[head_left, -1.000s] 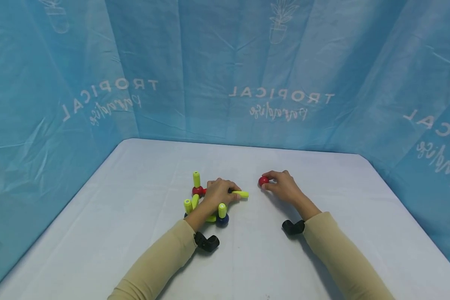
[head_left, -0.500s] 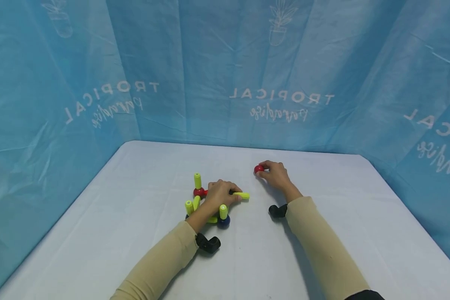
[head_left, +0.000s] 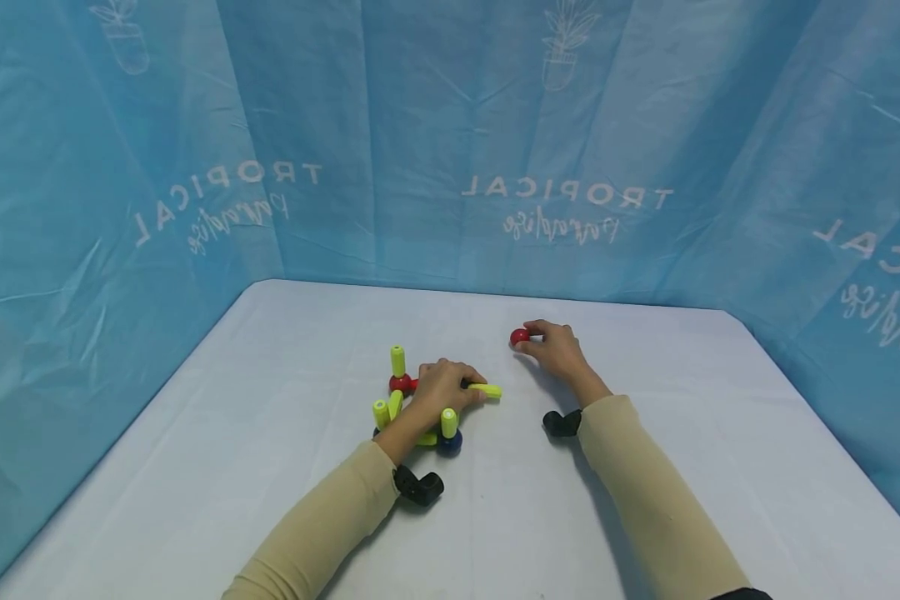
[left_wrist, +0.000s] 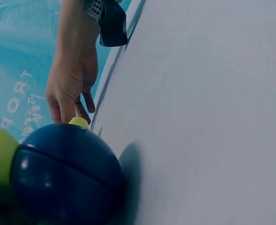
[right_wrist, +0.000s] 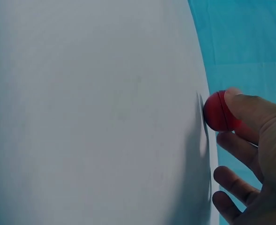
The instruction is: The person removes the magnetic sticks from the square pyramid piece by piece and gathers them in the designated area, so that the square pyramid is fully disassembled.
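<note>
My right hand (head_left: 558,350) pinches a shiny red ball (head_left: 520,337) between thumb and fingers, close over the far part of the white table. The same red ball (right_wrist: 218,111), with a seam round it, shows in the right wrist view. My left hand (head_left: 444,387) grips a yellow rod (head_left: 487,390) that sticks out rightward past the fingertips. Around that hand are ball-and-rod pieces: a red ball (head_left: 401,383) bearing an upright yellow rod, and a dark blue ball (head_left: 450,442) with another. The left forearm partly covers these pieces. The blue ball (left_wrist: 67,173) looms large in the left wrist view.
A yellow rod (head_left: 381,414) stands left of my left wrist, its base partly hidden. Black wrist cameras, one on the left (head_left: 420,487) and one on the right (head_left: 562,422), hang near the table (head_left: 495,533). A blue printed curtain (head_left: 420,125) encloses the far edge and sides.
My right hand has moved farther away and slightly left, carrying the red ball, then held nearly still. My left hand and the pieces around it have stayed in place.
</note>
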{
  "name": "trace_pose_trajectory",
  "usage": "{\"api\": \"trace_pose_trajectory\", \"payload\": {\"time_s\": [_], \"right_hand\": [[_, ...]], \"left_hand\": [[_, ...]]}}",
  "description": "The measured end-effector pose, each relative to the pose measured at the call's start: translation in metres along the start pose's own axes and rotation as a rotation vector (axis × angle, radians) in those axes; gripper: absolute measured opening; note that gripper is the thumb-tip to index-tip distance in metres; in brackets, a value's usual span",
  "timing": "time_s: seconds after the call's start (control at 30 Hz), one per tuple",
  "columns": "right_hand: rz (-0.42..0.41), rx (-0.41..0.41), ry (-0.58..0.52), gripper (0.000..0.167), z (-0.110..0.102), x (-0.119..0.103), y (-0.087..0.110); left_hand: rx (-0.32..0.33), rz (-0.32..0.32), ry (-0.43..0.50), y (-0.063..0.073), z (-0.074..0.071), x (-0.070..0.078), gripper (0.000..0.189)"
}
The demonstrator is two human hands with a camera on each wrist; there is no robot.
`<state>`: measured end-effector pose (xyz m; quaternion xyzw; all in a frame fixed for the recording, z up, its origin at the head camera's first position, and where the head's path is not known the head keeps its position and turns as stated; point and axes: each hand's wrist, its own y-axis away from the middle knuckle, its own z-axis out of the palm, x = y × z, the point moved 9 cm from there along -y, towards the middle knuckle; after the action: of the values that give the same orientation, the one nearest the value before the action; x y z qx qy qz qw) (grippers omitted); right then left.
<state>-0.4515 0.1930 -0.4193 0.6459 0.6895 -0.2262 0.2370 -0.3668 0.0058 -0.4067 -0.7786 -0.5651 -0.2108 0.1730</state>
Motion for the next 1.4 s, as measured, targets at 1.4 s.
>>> {"api": "trace_pose_trajectory", "payload": {"time_s": [1.4], "right_hand": [[-0.309, -0.154, 0.084, 0.041, 0.066, -0.111, 0.07]], "left_hand": [[0.076, -0.058, 0.115, 0.028, -0.092, -0.06, 0.044]]}}
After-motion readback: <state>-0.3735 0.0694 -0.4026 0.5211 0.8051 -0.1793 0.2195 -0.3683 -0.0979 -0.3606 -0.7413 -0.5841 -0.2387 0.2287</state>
